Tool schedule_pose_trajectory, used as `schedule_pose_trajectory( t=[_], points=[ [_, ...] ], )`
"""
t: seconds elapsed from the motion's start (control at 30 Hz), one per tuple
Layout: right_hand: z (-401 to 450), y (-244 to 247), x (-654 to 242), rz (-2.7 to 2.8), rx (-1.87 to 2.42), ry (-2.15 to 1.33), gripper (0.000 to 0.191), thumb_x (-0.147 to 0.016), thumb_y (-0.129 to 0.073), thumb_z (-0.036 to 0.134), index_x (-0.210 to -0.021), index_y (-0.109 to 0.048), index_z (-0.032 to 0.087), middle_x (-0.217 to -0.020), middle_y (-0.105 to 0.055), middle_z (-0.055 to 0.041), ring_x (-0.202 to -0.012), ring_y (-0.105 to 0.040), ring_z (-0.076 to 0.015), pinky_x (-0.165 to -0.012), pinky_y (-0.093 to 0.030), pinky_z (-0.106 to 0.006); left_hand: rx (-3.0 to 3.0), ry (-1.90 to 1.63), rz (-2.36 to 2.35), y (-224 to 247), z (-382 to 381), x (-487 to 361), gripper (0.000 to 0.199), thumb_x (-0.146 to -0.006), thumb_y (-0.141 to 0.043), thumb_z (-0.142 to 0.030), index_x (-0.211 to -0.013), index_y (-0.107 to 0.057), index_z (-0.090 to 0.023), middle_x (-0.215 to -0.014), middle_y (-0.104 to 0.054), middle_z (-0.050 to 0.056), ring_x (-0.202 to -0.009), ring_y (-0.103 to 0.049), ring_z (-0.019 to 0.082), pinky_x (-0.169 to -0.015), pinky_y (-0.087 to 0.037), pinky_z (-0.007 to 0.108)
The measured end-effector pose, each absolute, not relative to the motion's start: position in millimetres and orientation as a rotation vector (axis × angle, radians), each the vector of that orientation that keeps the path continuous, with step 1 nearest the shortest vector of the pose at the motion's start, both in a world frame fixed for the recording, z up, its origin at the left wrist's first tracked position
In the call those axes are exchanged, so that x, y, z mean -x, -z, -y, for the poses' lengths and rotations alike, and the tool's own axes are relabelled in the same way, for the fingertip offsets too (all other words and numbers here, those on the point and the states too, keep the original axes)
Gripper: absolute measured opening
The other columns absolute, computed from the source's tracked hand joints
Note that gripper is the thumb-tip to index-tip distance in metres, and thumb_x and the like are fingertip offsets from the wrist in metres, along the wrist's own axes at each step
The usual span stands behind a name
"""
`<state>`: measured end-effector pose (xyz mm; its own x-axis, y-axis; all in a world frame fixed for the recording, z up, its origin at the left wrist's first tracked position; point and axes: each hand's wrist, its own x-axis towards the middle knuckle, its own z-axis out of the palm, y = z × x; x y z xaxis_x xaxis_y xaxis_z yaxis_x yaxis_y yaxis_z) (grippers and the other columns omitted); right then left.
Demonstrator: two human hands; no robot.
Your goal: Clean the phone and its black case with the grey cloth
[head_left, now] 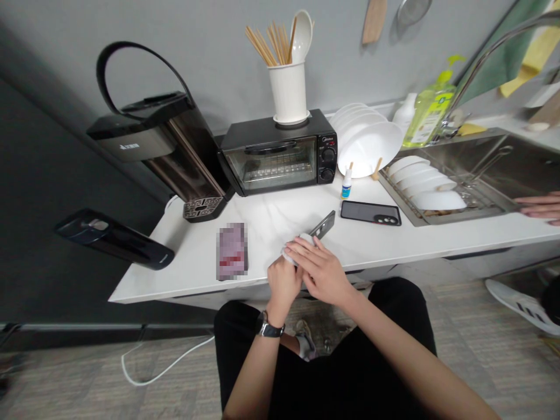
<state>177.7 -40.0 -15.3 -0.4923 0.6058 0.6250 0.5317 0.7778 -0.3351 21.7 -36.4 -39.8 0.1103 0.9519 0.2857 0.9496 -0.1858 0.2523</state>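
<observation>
A grey phone (322, 225) is held tilted at the front of the worktop (273, 213), its far end sticking out past the fingertips and its near end hidden. A white cloth (289, 254) is bunched against that near end, between the two hands. The left hand (284, 282), below a dark-strapped watch (269, 328), is curled closed, apparently round the phone, though the grip itself is covered. The right hand (324, 272) lies over the cloth with fingers extended and close together; whether it pinches anything underneath I cannot tell.

The step in hand looks like rubbing the phone with the cloth. The next move would call for a firm left grip and light, even pressure from the right fingers, with the covered end turned out so the rest can be reached.

Just beyond, a black phone (371, 213) lies flat with a small bottle (346, 185) standing behind it; a pixelated item (231, 251) lies to the left. Farther out are a toaster oven (280, 162), upright plates (370, 146) and, at far right, another person's hand (541, 206) near the sink (503, 153)
</observation>
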Motion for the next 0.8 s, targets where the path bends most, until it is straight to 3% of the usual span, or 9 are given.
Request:
schedule_pose_trajectory(
  t=[0.17, 0.33, 0.6, 0.8],
  points=[
    [0, 18, -223, 2.032, 1.050, -0.076, 0.072, -0.085, -0.044, 0.000, -0.152, -0.052, 0.023, -0.153, -0.061, -0.0067, -0.151, -0.047, -0.0253, -0.128, -0.032, -0.059, -2.289, -0.782, -1.958, 37, 38, -24, 0.032, -0.109, -0.050, -0.043, -0.122, -0.065, -0.019, -0.084, -0.079, 0.007, -0.078, -0.077, 0.023, -0.067, -0.045, 0.026],
    [-11, 13, -241, 1.969, 1.178, 0.004, 0.071, -0.082, -0.047, 0.000, -0.149, -0.056, 0.023, -0.153, -0.061, -0.0084, -0.152, -0.046, -0.0309, -0.127, -0.032, -0.064, -2.292, -0.840, -1.938, 35, 39, -26, 0.029, -0.109, -0.049, -0.043, -0.119, -0.066, -0.021, -0.084, -0.079, 0.006, -0.081, -0.077, 0.022, -0.068, -0.046, 0.026],
    [49, 11, -171, 2.217, 0.815, -0.169, 0.071, -0.089, -0.045, 0.004, -0.158, -0.046, 0.021, -0.159, -0.055, -0.0059, -0.155, -0.041, -0.0232, -0.132, -0.026, -0.054, -2.364, -0.526, -2.014, 42, 35, -20, 0.030, -0.098, -0.059, -0.026, -0.123, -0.068, -0.012, -0.091, -0.080, 0.013, -0.081, -0.077, 0.027, -0.068, -0.050, 0.031],
    [6, 15, -224, 2.065, 1.026, -0.102, 0.072, -0.085, -0.045, 0.000, -0.153, -0.053, 0.024, -0.154, -0.061, -0.0061, -0.150, -0.048, -0.0253, -0.128, -0.033, -0.058, -2.302, -0.769, -1.951, 36, 37, -22, 0.032, -0.108, -0.051, -0.042, -0.126, -0.064, -0.019, -0.087, -0.080, 0.007, -0.078, -0.077, 0.023, -0.066, -0.046, 0.027]
  ],
)
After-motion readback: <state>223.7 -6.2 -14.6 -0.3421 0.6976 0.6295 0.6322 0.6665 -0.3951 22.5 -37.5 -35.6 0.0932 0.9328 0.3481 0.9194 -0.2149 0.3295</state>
